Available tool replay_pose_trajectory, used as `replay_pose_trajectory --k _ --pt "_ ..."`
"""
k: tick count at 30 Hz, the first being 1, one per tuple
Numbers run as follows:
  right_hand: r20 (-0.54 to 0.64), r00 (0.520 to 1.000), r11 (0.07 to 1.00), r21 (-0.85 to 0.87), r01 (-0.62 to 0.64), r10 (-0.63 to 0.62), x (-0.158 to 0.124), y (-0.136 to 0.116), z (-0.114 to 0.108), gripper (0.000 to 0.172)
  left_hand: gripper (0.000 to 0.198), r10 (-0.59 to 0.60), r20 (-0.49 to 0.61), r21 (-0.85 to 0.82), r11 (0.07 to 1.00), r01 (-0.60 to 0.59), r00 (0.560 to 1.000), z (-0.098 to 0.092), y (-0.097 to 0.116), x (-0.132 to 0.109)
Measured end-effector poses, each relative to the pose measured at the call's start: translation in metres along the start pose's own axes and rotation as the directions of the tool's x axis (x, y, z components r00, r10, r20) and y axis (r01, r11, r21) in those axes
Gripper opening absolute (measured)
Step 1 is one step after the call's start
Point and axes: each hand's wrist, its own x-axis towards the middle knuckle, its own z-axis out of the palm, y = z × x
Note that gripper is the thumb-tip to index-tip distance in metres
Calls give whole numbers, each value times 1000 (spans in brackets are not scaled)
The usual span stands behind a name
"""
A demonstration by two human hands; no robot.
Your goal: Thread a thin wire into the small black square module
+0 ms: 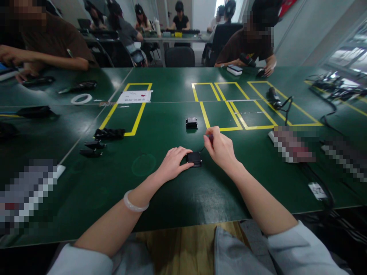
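A small square black block (194, 158) lies on the green table, with bright screw-like points at its corners. My left hand (174, 162) grips its left side, thumb along the near edge and fingers at the far edge. My right hand (220, 148) is closed around a small screwdriver (211, 138) with a dark handle. Its thin shaft slants down to the block's far right corner; whether the tip touches a screw is too small to tell. Beyond my hands stands a second, similar black block (191, 123).
Yellow tape rectangles (225, 106) mark the green table (172, 206). Black parts (109, 133) lie at left, beside a white tape roll (81, 99). A cabled black device (273, 98) and bundled cables (335, 86) are at right. Co-workers (248, 42) sit across the table.
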Motion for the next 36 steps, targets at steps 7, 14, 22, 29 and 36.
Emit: replay_pose_trajectory --k 7,14,22,29,36 --pt "-47 999 1000 22 2 -1 2 -1 3 26 36 0 0 9 1000 0 1000 1 -1 0" --pt "-31 999 999 36 -11 12 2 1 3 20 36 5 -4 1 1000 -5 1000 1 -1 0" --pt "-17 1000 1000 30 0 0 2 0 2 27 36 2 -8 -4 1000 -2 1000 1 -1 0" --pt "-8 1000 999 -45 21 -21 2 1 0 24 36 -5 -8 -18 1000 5 1000 0 -1 0" --pt "6 999 996 -75 37 -37 3 -1 -2 29 36 3 -3 2 1000 -3 1000 0 -1 1"
